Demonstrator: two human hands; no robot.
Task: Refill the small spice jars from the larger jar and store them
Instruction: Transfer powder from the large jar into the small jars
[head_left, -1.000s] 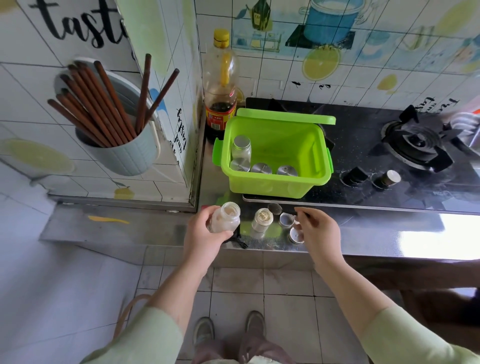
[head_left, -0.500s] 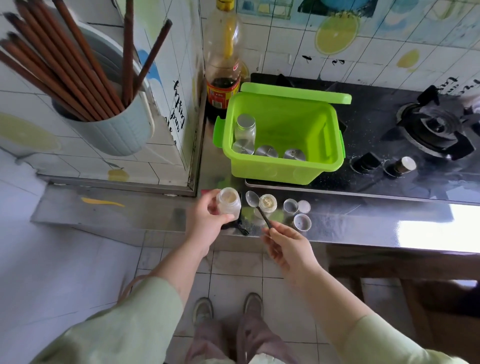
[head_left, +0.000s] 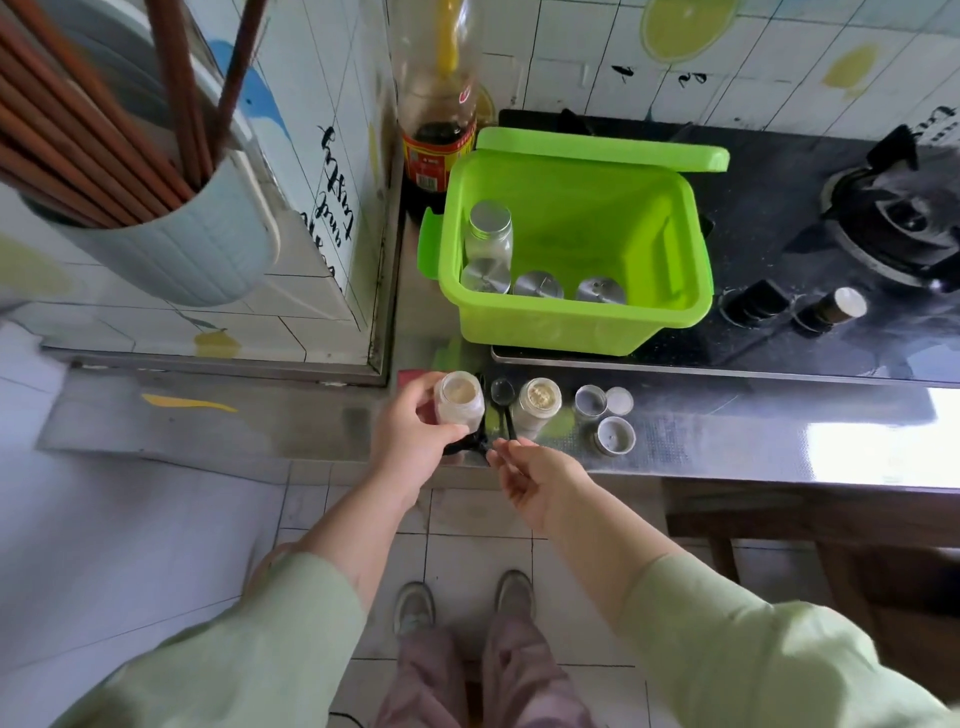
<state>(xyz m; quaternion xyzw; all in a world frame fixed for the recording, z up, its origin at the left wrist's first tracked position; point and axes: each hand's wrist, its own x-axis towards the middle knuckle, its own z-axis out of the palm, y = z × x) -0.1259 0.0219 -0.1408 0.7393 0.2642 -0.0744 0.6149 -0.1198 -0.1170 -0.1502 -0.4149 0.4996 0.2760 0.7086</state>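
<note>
My left hand (head_left: 410, 436) grips an open glass jar (head_left: 459, 402) of pale powder at the steel counter's front edge. My right hand (head_left: 535, 480) pinches the handle of a small black spoon (head_left: 503, 395) whose bowl hovers between that jar and a second open jar (head_left: 540, 402) of yellowish powder standing on the counter. Two metal lids (head_left: 589, 401) (head_left: 614, 435) and a white inner cap (head_left: 619, 401) lie to the right. A green plastic box (head_left: 561, 325) behind holds one tall lidded jar (head_left: 488, 236) and several capped small jars (head_left: 537, 286).
A soy sauce bottle (head_left: 439, 130) stands left of the green box. A black gas hob (head_left: 831, 249) with a burner and knobs fills the right. A chopstick holder (head_left: 156, 244) hangs on the tiled wall at left. Something black lies under my left hand.
My right hand picked up the spoon from beside the lids and drew back toward the counter edge, the spoon bowl now between the two open jars. The camera has moved closer.
</note>
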